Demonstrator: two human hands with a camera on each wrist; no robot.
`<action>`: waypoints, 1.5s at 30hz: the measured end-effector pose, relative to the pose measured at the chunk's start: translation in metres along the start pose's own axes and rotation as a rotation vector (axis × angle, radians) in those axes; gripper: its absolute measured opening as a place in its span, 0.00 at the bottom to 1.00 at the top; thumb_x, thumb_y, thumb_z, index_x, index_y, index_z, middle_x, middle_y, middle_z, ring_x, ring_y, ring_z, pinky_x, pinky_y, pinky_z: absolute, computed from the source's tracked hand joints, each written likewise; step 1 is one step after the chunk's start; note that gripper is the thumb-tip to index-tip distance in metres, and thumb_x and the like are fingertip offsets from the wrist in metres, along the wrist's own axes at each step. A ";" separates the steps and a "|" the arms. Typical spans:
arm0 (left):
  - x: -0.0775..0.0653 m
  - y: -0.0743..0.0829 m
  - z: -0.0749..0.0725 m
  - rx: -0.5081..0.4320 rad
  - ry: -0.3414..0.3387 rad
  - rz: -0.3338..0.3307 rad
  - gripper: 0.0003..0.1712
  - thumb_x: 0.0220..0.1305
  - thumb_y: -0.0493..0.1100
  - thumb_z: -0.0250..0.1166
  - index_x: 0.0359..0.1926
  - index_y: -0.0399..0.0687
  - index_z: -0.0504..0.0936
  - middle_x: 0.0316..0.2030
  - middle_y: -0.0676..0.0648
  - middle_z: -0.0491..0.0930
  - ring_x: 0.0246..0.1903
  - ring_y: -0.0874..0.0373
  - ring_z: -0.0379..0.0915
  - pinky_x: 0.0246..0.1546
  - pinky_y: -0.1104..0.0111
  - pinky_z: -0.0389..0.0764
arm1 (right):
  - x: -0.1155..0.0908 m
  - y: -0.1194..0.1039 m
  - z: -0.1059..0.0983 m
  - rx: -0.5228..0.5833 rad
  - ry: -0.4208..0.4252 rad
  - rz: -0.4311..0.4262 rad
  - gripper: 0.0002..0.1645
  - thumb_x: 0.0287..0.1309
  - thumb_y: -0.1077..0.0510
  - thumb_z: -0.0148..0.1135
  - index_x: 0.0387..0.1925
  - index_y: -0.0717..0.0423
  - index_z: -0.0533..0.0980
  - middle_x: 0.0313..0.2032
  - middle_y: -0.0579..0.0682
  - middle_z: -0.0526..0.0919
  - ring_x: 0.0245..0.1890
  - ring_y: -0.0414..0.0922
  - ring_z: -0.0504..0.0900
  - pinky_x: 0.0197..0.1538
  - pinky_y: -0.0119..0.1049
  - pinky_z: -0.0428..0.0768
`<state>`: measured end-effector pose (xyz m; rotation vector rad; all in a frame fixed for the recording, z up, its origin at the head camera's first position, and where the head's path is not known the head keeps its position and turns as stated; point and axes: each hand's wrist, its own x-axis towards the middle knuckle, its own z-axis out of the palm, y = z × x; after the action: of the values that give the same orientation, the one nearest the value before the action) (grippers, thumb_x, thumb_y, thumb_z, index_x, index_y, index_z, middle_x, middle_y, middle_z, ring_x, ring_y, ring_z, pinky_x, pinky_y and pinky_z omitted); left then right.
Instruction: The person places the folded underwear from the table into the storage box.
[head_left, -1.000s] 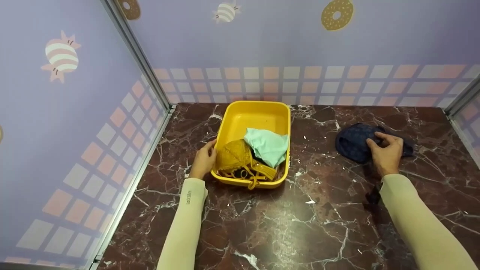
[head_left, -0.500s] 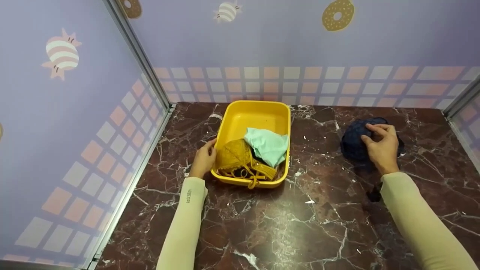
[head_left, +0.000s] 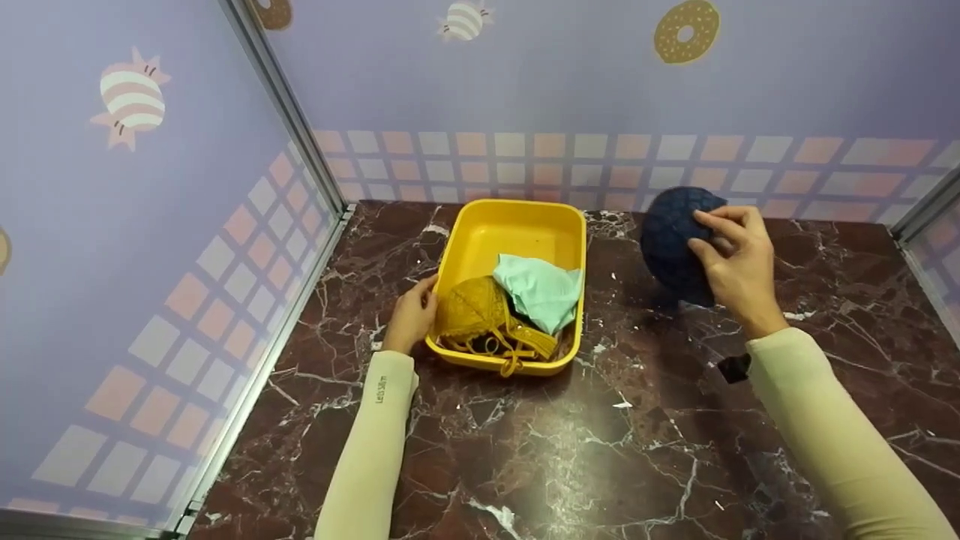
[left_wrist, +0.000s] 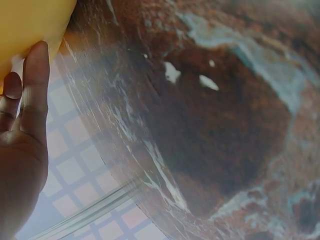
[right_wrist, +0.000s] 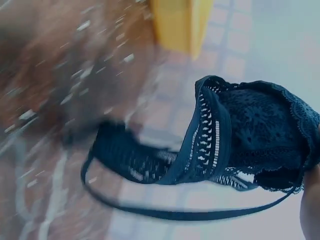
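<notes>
A navy lace bra (head_left: pixel 675 244) hangs above the table from my right hand (head_left: pixel 742 266), pinched between thumb and fingers. Its strap and back band dangle in the right wrist view, where the lace cup (right_wrist: pixel 260 120) also shows. My left hand (head_left: pixel 412 315) touches the left side of a yellow plastic basin (head_left: pixel 517 214); in the left wrist view its fingers (left_wrist: pixel 36 75) lie against the basin wall. Inside the basin are a mustard lace bra (head_left: pixel 472 307), with a strap over the front rim, and a mint-green cloth piece (head_left: pixel 540 289). Something dark lies partly hidden beneath them.
The dark red marbled table (head_left: pixel 600 450) runs to a lilac back wall (head_left: pixel 555 90) with printed sweets and tile squares. A side panel (head_left: pixel 165 262) stands at the left, and another edges the right.
My right hand has lifted the navy bra off the table and carried it left towards the basin. My left hand has stayed at the basin's side.
</notes>
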<state>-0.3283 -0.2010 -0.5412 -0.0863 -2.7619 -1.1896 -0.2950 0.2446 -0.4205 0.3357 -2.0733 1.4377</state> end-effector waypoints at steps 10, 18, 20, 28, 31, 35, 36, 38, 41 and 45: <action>-0.002 -0.002 -0.003 -0.012 0.013 -0.005 0.22 0.69 0.39 0.52 0.63 0.46 0.73 0.33 0.45 0.74 0.29 0.53 0.68 0.36 0.61 0.70 | 0.020 -0.060 0.070 0.143 -0.090 -0.153 0.19 0.46 0.80 0.63 0.44 0.72 0.80 0.45 0.61 0.71 0.51 0.49 0.72 0.52 0.38 0.74; -0.002 0.001 0.000 0.001 -0.017 -0.014 0.22 0.70 0.39 0.51 0.64 0.48 0.71 0.35 0.45 0.75 0.31 0.52 0.69 0.37 0.61 0.70 | 0.026 -0.095 0.105 0.278 -0.146 -0.306 0.19 0.48 0.80 0.62 0.45 0.74 0.78 0.45 0.67 0.69 0.49 0.52 0.73 0.51 0.41 0.75; -0.001 0.001 0.001 0.006 -0.017 -0.006 0.22 0.70 0.39 0.51 0.64 0.47 0.71 0.35 0.45 0.75 0.33 0.52 0.69 0.39 0.61 0.70 | 0.027 -0.102 0.110 0.302 -0.140 -0.328 0.19 0.48 0.80 0.62 0.45 0.74 0.78 0.44 0.67 0.69 0.48 0.53 0.73 0.50 0.42 0.75; 0.000 0.006 0.004 0.019 -0.024 0.000 0.22 0.70 0.39 0.52 0.64 0.47 0.72 0.33 0.47 0.74 0.28 0.54 0.66 0.34 0.63 0.69 | 0.024 -0.130 0.143 0.402 -0.089 -0.413 0.19 0.48 0.80 0.61 0.45 0.73 0.79 0.43 0.62 0.70 0.43 0.51 0.73 0.44 0.38 0.78; 0.001 0.006 0.004 0.020 -0.029 0.002 0.22 0.70 0.39 0.52 0.64 0.47 0.71 0.32 0.47 0.73 0.27 0.55 0.66 0.32 0.64 0.69 | 0.021 -0.135 0.160 0.462 -0.057 -0.418 0.17 0.49 0.80 0.60 0.43 0.74 0.79 0.43 0.62 0.70 0.43 0.52 0.73 0.43 0.38 0.78; 0.001 0.005 0.003 0.017 -0.022 0.012 0.22 0.70 0.38 0.52 0.64 0.47 0.72 0.31 0.48 0.72 0.27 0.55 0.66 0.33 0.64 0.69 | 0.017 -0.124 0.188 0.522 -0.030 -0.354 0.13 0.49 0.80 0.60 0.39 0.75 0.79 0.43 0.64 0.70 0.45 0.53 0.74 0.48 0.42 0.77; 0.001 0.004 0.003 0.018 -0.019 0.013 0.22 0.70 0.38 0.52 0.63 0.47 0.72 0.31 0.48 0.72 0.28 0.55 0.67 0.33 0.63 0.70 | 0.015 -0.116 0.196 0.529 -0.034 -0.328 0.12 0.50 0.79 0.60 0.38 0.74 0.79 0.44 0.63 0.69 0.46 0.53 0.74 0.49 0.43 0.76; 0.000 0.003 0.002 0.024 -0.010 0.021 0.22 0.70 0.38 0.52 0.63 0.47 0.72 0.32 0.47 0.74 0.28 0.54 0.68 0.35 0.62 0.70 | 0.012 -0.099 0.209 0.514 -0.050 -0.256 0.11 0.51 0.77 0.61 0.38 0.71 0.80 0.45 0.61 0.69 0.48 0.52 0.74 0.51 0.43 0.75; 0.000 0.002 0.001 0.030 0.003 0.022 0.21 0.70 0.39 0.52 0.63 0.46 0.73 0.36 0.45 0.77 0.31 0.53 0.69 0.38 0.61 0.71 | 0.005 -0.067 0.223 0.436 -0.105 -0.128 0.11 0.54 0.73 0.62 0.40 0.67 0.81 0.46 0.57 0.69 0.49 0.49 0.73 0.51 0.41 0.75; -0.001 -0.001 -0.002 0.032 0.004 0.012 0.22 0.70 0.39 0.51 0.63 0.46 0.72 0.39 0.44 0.78 0.32 0.53 0.69 0.40 0.61 0.71 | -0.004 -0.034 0.226 0.244 -0.264 0.059 0.15 0.57 0.71 0.60 0.47 0.66 0.78 0.49 0.57 0.67 0.51 0.49 0.72 0.53 0.39 0.73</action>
<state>-0.3272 -0.2032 -0.5407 -0.0971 -2.7718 -1.1407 -0.3473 0.0238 -0.4518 0.5947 -2.1268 1.7681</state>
